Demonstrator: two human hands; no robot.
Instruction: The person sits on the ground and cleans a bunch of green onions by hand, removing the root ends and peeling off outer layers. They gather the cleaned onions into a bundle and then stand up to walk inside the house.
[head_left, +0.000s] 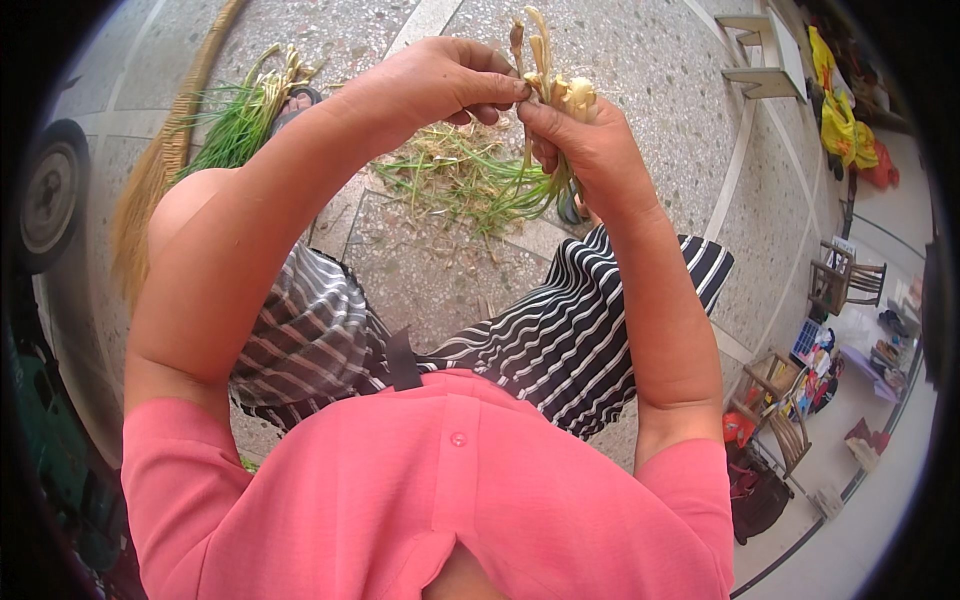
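A small bunch of spring onions with pale bulbs (579, 97) is gripped in my right hand (581, 139), green leaves hanging below the fist. With thumb and fingertips, my left hand (469, 82) pinches a thin stalk at the bunch's near side; the two thumbs almost meet. Dry, brownish stalks (541, 45) stick up between the hands. On the floor beneath lies a loose scatter of green leaves and dry peelings (457, 176). A larger heap of long green onions (232, 124) rests beside my foot at the upper left.
A straw broom (176, 135) lies at the left, near a wheel (51, 196). At the upper right stands a small white stool (769, 56) by yellow plastic bags (844, 131). Wooden chairs (832, 277) and a dark bag (757, 495) are farther right.
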